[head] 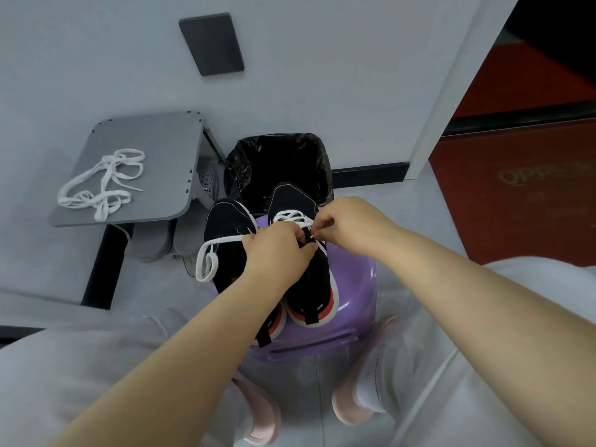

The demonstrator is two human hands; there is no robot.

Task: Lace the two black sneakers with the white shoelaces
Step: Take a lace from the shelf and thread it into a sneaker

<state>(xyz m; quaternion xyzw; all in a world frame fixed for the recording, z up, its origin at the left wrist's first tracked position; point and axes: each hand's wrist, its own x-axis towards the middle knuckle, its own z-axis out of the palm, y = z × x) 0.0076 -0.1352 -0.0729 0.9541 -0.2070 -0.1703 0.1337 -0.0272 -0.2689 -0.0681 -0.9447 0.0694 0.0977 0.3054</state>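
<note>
- The left hand point(277, 250) covers the middle eyelets of the right sneaker point(317, 279). Through which eyelet the shoelace point(206, 259) passes there cannot be told.
- The right hand point(348, 227) pinches the shoelace end, but the tip between its fingertips is too small to see well.
- The left forearm hides the heel of the left sneaker point(225, 227).
- The purple stool point(354, 291) is mostly hidden under both sneakers.
- The sneaker toes hide the near rim of the bin point(280, 156).
- The gold lettering point(541, 175) at the right edge is blurred and cut off.

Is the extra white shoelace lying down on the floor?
No, the spare white shoelace lies in a loose heap on top of the grey platform, up off the floor.
</note>
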